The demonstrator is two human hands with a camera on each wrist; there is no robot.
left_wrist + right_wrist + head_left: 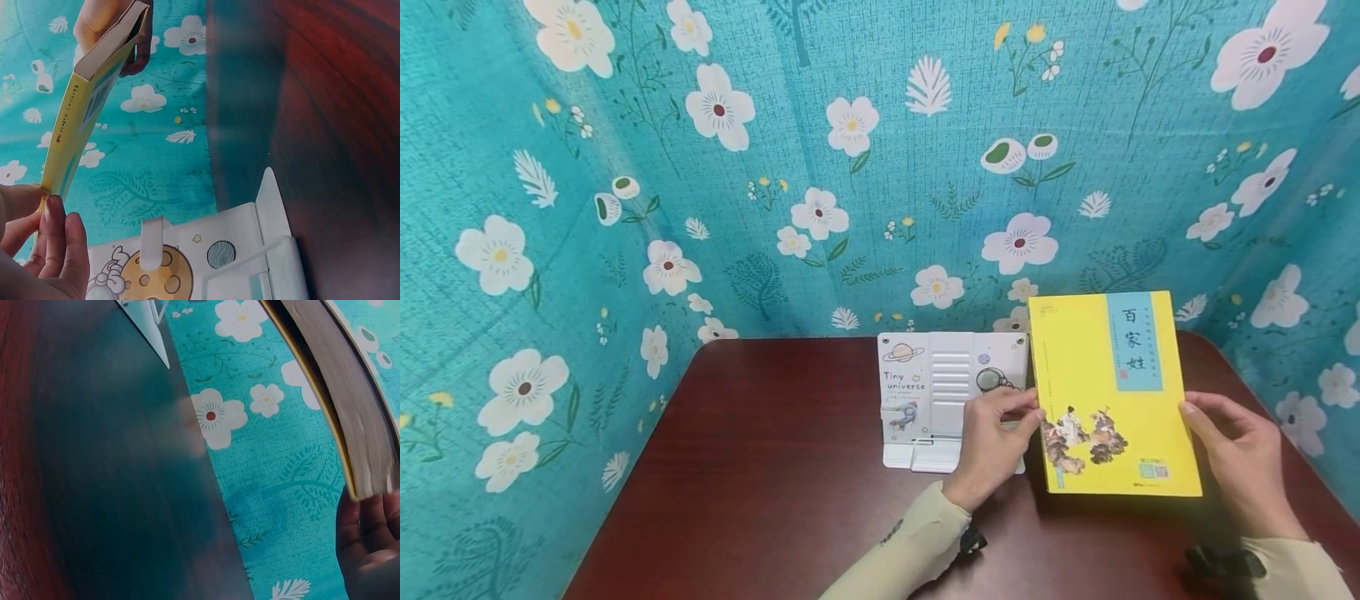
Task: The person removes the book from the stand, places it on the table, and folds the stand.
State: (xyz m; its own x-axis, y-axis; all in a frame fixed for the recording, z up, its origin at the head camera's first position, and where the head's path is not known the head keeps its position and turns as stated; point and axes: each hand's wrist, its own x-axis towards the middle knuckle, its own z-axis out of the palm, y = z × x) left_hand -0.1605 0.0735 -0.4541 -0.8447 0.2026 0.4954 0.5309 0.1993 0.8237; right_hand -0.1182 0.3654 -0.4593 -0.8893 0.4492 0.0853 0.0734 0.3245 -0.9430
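Note:
A yellow book with a blue title panel and painted figures faces the head camera, raised above the table. My left hand pinches its spine edge between thumb and fingers. On the opposite edge, my right hand grips with the thumb over the front cover. In the left wrist view the yellow spine runs up from the left fingertips. The right wrist view shows the page edges above the right fingers. Close behind my left hand stands a white book stand printed with planets and a rocket, its right part partly hidden.
The dark red-brown table extends left of the stand. A clear holder sits at the stand's front lip. Behind and on both sides hangs a teal floral curtain, close to the table's back edge.

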